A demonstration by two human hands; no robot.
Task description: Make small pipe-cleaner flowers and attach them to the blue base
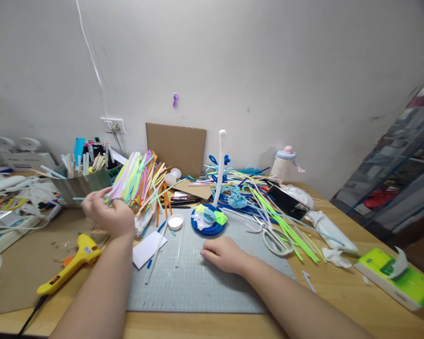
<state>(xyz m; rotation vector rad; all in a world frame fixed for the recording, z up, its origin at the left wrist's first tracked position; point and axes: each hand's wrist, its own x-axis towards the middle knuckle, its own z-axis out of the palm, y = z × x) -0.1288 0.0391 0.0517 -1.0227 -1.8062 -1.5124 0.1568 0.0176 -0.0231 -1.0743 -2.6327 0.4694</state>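
Note:
My left hand (111,214), slightly blurred, is raised at the lower left side of a bundle of multicoloured pipe cleaners (141,179). Its fingers are curled; what they hold, if anything, is hidden. A short light blue piece (78,198) shows just left of the fingers. On the grey cutting mat (205,287) rests my right hand (224,254), loosely closed with nothing visible in it. Just beyond it stands a round blue fuzzy base (208,230) with white, yellow, blue and green fuzzy shapes. An upright white fuzzy stem (220,165) rises at its back, with blue loops beside it.
A yellow glue gun (72,263) lies left of the mat. Scissors (275,240) and loose green pipe cleaners (286,221) are at the right. A small white dish (175,222), a white card (149,249), a phone (288,200), a bottle (282,165) and a green tissue pack (395,278) also lie around.

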